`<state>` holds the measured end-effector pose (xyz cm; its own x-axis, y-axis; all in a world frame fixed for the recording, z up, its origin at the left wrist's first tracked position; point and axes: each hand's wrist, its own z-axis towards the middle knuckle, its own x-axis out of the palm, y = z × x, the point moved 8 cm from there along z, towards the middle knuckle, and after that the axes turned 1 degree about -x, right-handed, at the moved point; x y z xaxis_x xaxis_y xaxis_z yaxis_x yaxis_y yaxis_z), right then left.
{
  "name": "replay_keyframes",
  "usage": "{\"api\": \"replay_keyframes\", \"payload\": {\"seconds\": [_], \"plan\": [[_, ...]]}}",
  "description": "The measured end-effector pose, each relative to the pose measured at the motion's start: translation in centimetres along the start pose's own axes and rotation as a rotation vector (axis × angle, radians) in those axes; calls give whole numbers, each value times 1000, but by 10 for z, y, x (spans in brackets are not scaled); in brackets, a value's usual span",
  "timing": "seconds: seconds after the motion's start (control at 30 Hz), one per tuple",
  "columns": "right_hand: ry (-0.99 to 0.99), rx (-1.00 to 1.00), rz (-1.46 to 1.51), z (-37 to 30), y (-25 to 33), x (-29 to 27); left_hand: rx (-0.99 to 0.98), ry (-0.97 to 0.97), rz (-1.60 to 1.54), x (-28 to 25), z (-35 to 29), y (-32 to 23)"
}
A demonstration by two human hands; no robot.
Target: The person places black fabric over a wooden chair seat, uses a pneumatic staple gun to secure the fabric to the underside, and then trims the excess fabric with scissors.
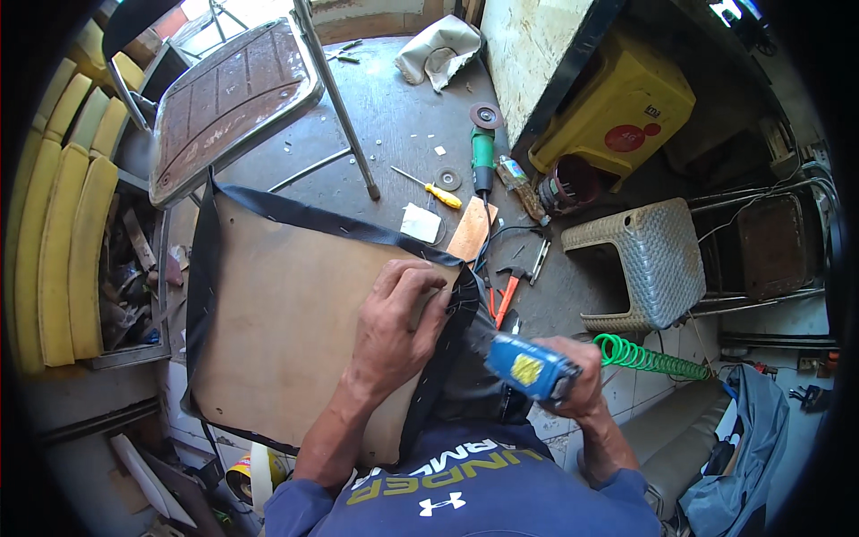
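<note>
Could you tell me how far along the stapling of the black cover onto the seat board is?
The black cover already lies folded over the far and left edges of the wooden seat board. Now the left hand presses the fold at the right edge while the right hand holds the blue staple gun against it. The near edge is hidden by the arms.

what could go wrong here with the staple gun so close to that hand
1. The left hand presses the black fabric onto the wooden seat board right beside the blue staple gun in the right hand; a staple could hit the fingers.
2. If the fabric slips, it may get fixed wrinkled.
3. The green coiled air hose could snag and jerk the gun.
</note>
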<state>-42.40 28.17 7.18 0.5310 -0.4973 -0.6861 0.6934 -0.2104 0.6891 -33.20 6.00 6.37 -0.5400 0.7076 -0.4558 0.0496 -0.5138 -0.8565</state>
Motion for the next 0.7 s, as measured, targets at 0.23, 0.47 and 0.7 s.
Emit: {"api": "replay_keyframes", "payload": {"seconds": [0.23, 0.47, 0.7], "plan": [[-57, -54, -71, 28, -18, -61, 18, -293, 295, 30, -4, -18], [82, -207, -47, 70, -16, -66, 47, -374, 281, 33, -17, -35], [252, -322, -58, 91, -11, -56, 174, -288, 127, 29, -22, -33]]}}
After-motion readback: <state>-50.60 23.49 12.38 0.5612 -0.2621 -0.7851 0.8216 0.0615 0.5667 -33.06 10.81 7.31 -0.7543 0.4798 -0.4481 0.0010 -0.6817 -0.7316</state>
